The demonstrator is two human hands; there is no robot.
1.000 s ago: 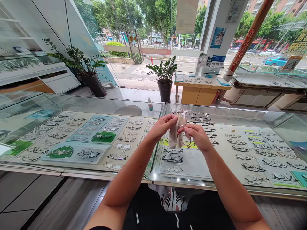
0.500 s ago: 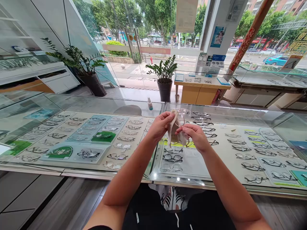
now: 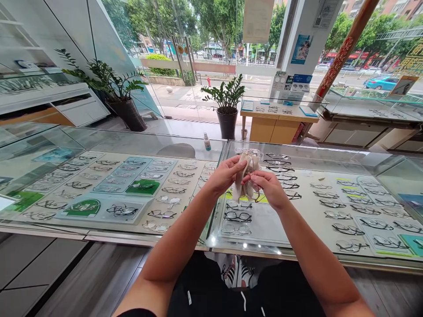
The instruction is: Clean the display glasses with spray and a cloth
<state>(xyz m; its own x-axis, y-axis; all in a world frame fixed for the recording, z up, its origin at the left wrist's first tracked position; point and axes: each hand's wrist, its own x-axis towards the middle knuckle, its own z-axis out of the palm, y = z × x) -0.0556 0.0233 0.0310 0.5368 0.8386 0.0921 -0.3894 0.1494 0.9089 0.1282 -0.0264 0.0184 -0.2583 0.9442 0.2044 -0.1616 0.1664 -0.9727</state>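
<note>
Over the glass display counter I hold a pair of clear-framed glasses between both hands. My left hand pinches a pale cleaning cloth against one lens, fingers closed on it. My right hand grips the frame at its lower edge, thumb and fingers closed. The cloth hangs down between the two hands and hides part of the frame.
Under the glass lie several rows of spectacle frames on trays. A small spray bottle stands on the counter's far edge. Two potted plants stand on the floor beyond, and a wooden desk is behind. My knees are below the counter.
My left hand has shifted the cloth over the lens, up and then slightly across. The right hand keeps its hold on the frame and has barely moved.
</note>
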